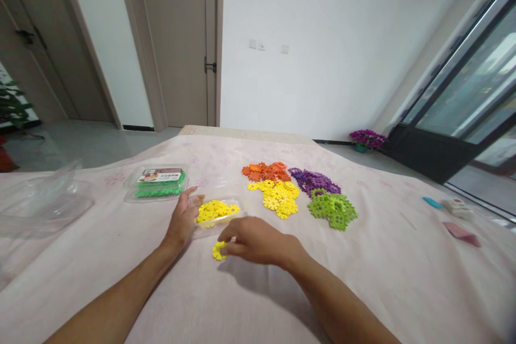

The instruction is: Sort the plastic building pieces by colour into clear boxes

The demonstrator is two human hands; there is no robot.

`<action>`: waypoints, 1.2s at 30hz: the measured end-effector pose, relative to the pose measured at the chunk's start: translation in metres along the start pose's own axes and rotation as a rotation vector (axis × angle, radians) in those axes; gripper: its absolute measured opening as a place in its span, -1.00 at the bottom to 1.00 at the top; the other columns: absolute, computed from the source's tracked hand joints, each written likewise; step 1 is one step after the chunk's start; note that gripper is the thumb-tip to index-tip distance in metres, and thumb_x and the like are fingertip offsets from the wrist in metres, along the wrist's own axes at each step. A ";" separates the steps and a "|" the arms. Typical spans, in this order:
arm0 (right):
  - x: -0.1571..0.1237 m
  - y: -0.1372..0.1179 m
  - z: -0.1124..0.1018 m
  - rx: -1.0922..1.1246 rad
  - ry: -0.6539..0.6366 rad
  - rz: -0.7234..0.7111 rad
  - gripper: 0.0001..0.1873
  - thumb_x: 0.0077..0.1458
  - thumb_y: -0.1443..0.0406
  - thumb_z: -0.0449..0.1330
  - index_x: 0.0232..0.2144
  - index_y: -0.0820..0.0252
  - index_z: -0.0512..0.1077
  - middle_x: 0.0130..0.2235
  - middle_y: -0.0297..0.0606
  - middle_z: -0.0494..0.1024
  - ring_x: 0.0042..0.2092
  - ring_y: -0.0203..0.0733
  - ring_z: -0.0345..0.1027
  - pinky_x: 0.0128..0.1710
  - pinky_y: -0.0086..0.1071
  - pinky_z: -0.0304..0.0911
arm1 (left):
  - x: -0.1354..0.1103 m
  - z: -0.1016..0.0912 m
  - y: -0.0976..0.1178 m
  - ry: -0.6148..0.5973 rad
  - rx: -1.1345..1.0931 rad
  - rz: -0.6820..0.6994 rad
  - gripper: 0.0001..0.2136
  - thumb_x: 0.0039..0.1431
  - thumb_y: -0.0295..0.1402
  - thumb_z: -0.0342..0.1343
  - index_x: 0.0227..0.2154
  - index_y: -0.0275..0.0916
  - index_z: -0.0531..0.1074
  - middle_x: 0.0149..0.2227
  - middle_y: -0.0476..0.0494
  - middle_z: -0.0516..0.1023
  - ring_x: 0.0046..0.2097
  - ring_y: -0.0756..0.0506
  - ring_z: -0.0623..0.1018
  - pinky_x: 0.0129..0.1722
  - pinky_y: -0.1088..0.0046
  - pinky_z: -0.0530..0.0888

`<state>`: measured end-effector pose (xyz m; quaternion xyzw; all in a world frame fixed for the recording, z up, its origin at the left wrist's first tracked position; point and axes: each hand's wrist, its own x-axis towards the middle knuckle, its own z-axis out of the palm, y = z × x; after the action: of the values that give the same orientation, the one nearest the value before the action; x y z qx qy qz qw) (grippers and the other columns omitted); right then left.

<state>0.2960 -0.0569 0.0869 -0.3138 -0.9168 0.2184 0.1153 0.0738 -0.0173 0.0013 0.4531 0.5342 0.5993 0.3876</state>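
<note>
My right hand (221, 243) has its thumb and finger at the right rim of a yellow disc (215, 251), which lies on the surface (169, 301), toward the near edge from the tub (220, 220); I cannot tell from here whether the pinch has closed on it. I have the left hand (181, 223) gripping the tub's left end. I judge the disc very light, thin, fairly stiff plastic, hard to break but perhaps slick and awkward to get under while flat. I would take it by opposite sides of the notched rim, where the teeth should give fingertips some bite. The tub looks thin-walled and springy, so I would press only gently at its end, as it may slide or buckle.
</note>
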 end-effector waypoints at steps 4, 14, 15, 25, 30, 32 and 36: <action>0.006 -0.010 0.026 -0.312 -0.089 0.030 -0.67 0.10 0.08 0.33 -0.21 0.20 0.54 -0.15 -0.13 0.56 -0.27 -0.15 0.46 -0.40 -0.41 0.25 | 0.001 -0.001 -0.001 -0.010 -0.002 -0.026 -0.41 -0.03 -0.34 0.13 0.15 -0.16 0.29 0.00 -0.18 0.55 0.00 -0.17 0.54 -0.02 0.26 0.49; 0.005 -0.010 0.014 -0.226 0.189 -0.131 -0.80 0.28 0.37 0.06 -0.13 0.20 0.47 -0.19 -0.17 0.59 -0.20 -0.21 0.47 -0.23 -0.41 0.32 | -0.005 0.003 0.016 -0.042 -0.081 -0.133 -0.34 -0.12 -0.38 0.10 0.17 -0.15 0.25 0.02 -0.22 0.51 -0.06 -0.15 0.56 -0.14 0.32 0.51; 0.006 -0.010 0.011 -0.185 0.281 -0.125 -0.77 0.31 0.36 0.04 -0.08 0.20 0.46 -0.16 -0.15 0.59 -0.16 -0.21 0.47 -0.18 -0.39 0.33 | -0.005 0.003 0.017 -0.051 -0.081 -0.133 -0.33 -0.13 -0.38 0.10 0.17 -0.15 0.25 0.02 -0.22 0.51 -0.07 -0.15 0.56 -0.15 0.32 0.52; -0.011 0.054 -0.047 -0.212 0.520 0.411 -0.73 0.24 0.28 0.21 -0.01 0.16 0.49 -0.02 -0.11 0.54 -0.04 -0.12 0.46 -0.03 -0.30 0.30 | 0.003 -0.003 0.002 -0.059 -0.008 -0.080 -0.36 -0.11 -0.31 0.12 0.15 -0.14 0.29 0.01 -0.18 0.55 0.08 -0.18 0.51 0.09 0.20 0.40; -0.045 0.100 -0.070 -0.375 0.181 0.923 -0.40 0.03 -0.08 0.33 -0.06 0.26 0.51 0.00 0.05 0.54 -0.01 0.07 0.46 -0.09 -0.26 0.30 | 0.004 -0.003 0.003 -0.034 0.003 -0.071 -0.38 -0.14 -0.28 0.16 0.10 -0.12 0.34 -0.01 -0.15 0.57 0.09 -0.21 0.50 0.05 0.20 0.42; -0.051 0.115 -0.067 -0.357 0.071 0.998 -0.34 -0.06 -0.13 0.34 -0.10 0.26 0.52 -0.01 0.06 0.56 -0.03 0.10 0.47 -0.14 -0.26 0.31 | 0.003 -0.002 0.005 -0.035 -0.015 -0.082 -0.38 -0.15 -0.30 0.17 0.10 -0.11 0.34 -0.02 -0.14 0.57 0.11 -0.21 0.49 0.05 0.22 0.41; -0.051 0.133 -0.052 -0.354 0.060 1.037 -0.23 -0.23 -0.08 0.43 -0.04 0.25 0.48 0.01 0.04 0.55 -0.03 0.11 0.48 -0.20 -0.28 0.30 | 0.002 -0.001 0.007 -0.033 -0.031 -0.094 -0.38 -0.16 -0.33 0.17 0.09 -0.09 0.35 -0.02 -0.12 0.57 0.13 -0.20 0.48 0.06 0.26 0.41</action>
<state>0.4233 0.0222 0.0655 -0.7452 -0.6610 0.0802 -0.0358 0.0728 -0.0165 0.0088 0.4314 0.5390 0.5809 0.4311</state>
